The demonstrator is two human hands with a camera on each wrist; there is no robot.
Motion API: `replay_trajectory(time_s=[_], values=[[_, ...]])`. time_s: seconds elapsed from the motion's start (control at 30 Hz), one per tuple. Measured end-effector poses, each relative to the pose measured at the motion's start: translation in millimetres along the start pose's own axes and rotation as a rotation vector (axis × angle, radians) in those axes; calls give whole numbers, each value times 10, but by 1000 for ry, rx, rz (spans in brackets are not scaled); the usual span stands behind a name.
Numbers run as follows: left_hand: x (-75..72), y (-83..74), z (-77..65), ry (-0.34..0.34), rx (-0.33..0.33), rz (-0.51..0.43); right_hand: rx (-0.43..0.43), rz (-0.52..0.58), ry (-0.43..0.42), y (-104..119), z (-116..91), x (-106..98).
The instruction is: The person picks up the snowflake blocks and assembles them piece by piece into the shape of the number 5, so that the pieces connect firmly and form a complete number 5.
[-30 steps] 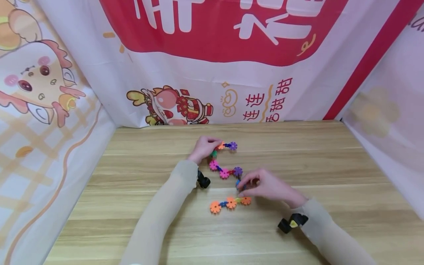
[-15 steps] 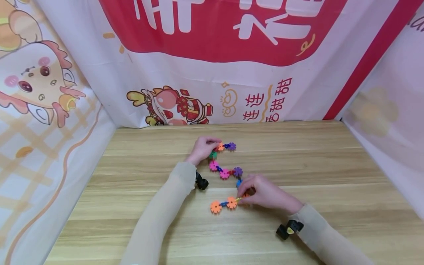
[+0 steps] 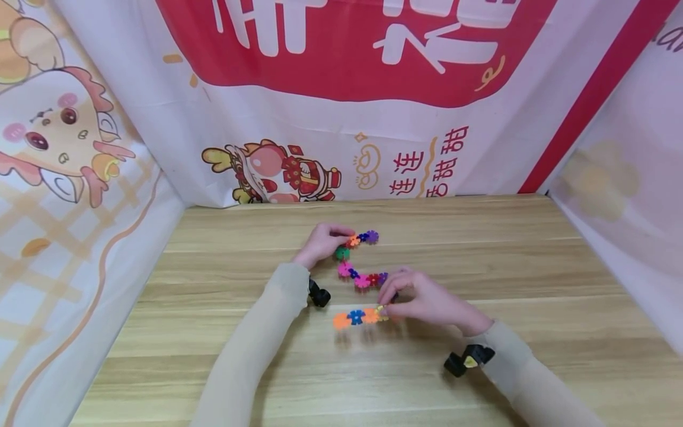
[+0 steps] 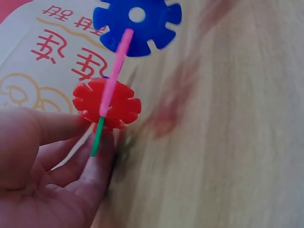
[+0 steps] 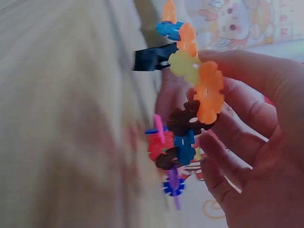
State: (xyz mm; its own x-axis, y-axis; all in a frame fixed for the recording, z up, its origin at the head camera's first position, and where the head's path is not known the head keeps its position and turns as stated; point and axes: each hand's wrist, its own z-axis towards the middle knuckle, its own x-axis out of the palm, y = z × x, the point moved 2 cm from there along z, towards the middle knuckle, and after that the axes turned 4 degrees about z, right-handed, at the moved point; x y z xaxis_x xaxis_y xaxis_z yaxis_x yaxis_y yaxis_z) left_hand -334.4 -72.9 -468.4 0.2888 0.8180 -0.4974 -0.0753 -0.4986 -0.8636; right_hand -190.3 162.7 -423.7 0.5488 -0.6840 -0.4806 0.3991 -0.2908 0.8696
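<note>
A chain of slotted plastic snowflake discs runs in a winding line, with pink discs [image 3: 344, 270] in the middle and a purple disc [image 3: 372, 236] at the far end. My left hand [image 3: 322, 242] pinches it near the far end; in the left wrist view the fingertips are right at a red disc [image 4: 123, 102], below a blue disc [image 4: 164, 21]. My right hand [image 3: 427, 299] pinches the near part by an orange disc [image 5: 209, 90], beside a yellow disc [image 5: 185, 66]. The end orange disc [image 3: 341, 321] hangs above the table. Right fingers hide some discs in the head view.
A wood-grain table [image 3: 267, 379] lies under both hands. White printed cloth [image 3: 320, 110] hangs behind it, and more cloth stands at the left [image 3: 123, 237] and right. Black wrist cameras [image 3: 463, 360] sit on both wrists.
My right fingers have taken hold of the near orange section by its yellow disc and raised it off the table. My left hand has shifted slightly left and nearer, still pinching the chain.
</note>
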Motion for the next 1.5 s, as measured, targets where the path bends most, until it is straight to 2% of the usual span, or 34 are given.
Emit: replay_trajectory(time_s=[0.23,0.5,0.63,0.73,0.83,0.97,1.13,1.3,1.4,1.5], values=[[-58,-29,-88,98,18,24,-21,84,20,227,137,-171],[-101,-21,-185,203,-24,27,21,178,5,485,337,-333],[-136,-46,-257,246,15,66,67,250,-35,553,411,-403],[-167,-75,-325,286,42,47,97,309,-63,578,459,-449],[-185,-82,-370,311,33,55,123,348,-90,595,503,-504],[-176,-70,-398,348,-21,113,136,391,-118,613,559,-597],[-145,-75,-465,439,-110,28,97,510,-120,611,617,-712],[-125,-88,-574,507,-109,-45,90,601,-120,565,658,-781],[-106,-82,-635,513,-110,-106,90,641,-126,537,666,-799],[-113,-66,-658,468,-124,-103,87,677,-130,529,664,-800]])
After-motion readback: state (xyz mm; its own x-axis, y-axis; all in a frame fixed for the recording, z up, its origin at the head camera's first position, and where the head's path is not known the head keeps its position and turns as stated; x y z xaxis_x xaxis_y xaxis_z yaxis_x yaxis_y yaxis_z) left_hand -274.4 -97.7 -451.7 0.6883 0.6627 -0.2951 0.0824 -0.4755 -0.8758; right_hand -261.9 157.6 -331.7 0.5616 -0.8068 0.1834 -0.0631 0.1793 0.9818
